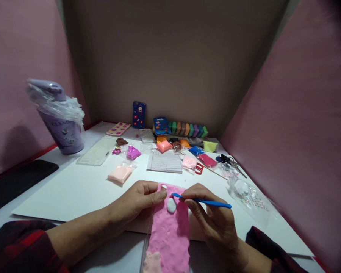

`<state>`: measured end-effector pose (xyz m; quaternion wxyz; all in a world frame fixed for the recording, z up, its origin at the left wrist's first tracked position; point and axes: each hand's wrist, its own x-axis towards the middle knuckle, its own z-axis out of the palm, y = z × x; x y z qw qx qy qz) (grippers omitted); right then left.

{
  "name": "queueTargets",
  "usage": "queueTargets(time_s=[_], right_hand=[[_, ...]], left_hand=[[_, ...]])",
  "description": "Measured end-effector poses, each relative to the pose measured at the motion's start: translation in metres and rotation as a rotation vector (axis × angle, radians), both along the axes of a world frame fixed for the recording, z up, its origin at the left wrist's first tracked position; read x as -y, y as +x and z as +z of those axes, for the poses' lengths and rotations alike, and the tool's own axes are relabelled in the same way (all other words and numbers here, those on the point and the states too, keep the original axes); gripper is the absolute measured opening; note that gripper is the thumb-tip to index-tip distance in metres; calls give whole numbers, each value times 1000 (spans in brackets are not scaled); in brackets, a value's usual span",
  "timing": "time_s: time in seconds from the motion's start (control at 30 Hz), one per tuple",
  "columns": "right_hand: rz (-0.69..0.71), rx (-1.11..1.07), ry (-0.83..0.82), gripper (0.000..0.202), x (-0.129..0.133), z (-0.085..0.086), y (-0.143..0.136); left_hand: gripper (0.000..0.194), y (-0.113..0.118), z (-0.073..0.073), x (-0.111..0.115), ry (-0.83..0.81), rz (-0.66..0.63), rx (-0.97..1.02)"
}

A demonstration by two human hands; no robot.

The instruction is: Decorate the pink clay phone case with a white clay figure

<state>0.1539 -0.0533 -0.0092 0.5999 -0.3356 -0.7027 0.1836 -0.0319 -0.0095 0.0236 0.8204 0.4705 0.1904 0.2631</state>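
A phone case covered in pink clay is held upright at the bottom centre, with a peach patch at its lower left corner. My left hand grips its upper left edge, thumb on the front beside the camera hole. Between the thumb and fingers of my right hand is a blue modelling tool. Its tip touches or hovers just above a small red bit at the top of a white oval of clay on the case; I cannot tell which.
Clay packets, including a peach one, a lined notepad, red-handled scissors and keys lie on the white board. A bag of gems sits right. At left stand a purple tumbler and a black phone.
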Motion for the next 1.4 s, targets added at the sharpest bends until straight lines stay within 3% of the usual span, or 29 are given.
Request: queueTargets(time_s=[1.4], right_hand=[[-1, -5, 28, 19, 0, -1, 1]], left_hand=[[31, 0, -5, -1, 15, -10, 20]])
